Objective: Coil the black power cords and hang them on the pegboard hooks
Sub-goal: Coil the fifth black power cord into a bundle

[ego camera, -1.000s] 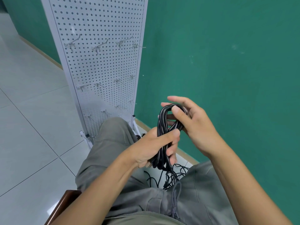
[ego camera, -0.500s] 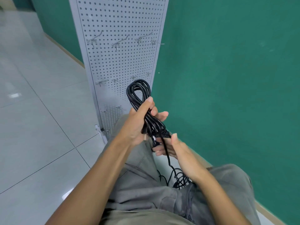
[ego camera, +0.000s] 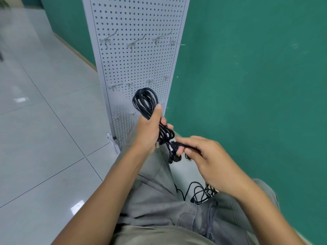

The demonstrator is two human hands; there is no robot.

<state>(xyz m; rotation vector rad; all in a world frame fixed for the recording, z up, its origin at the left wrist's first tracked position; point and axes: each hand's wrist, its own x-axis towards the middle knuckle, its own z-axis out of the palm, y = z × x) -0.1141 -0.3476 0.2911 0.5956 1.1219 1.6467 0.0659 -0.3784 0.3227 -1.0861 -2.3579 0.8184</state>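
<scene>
Green wall and pale floor tiles framed the white pegboard [ego camera: 136, 68], which stood upright against the wall in front of your knees. Your left hand [ego camera: 147, 133] was wrapped round the middle of the coiled cord [ego camera: 145, 101], thumb pressed up along the strands, so the upper loop stood above your fist in front of the board's lower part. Your right hand [ego camera: 203, 156] pinched the dark tail end [ego camera: 174, 145] of that cord just below the left fist, fingers curled on it; the plug itself was too blurred to make out. By my reading the coil was formed but not yet secured, so you were likely finishing the tail before hanging it. No hook carried a cord: the top row of hooks [ego camera: 131, 44] near the board's upper edge was bare, and so was the middle row [ego camera: 130, 84] just above the loop. That leaves this cord to hang and more to coil, since a loose tangle of black cords [ego camera: 200, 193] lay on the floor between your legs, partly hidden by your right wrist. Your grey trousers [ego camera: 159, 200] filled the near view. Nothing stood between the loop and the middle hooks; the risk I'd flag is the tail snagging the tangle below.
</scene>
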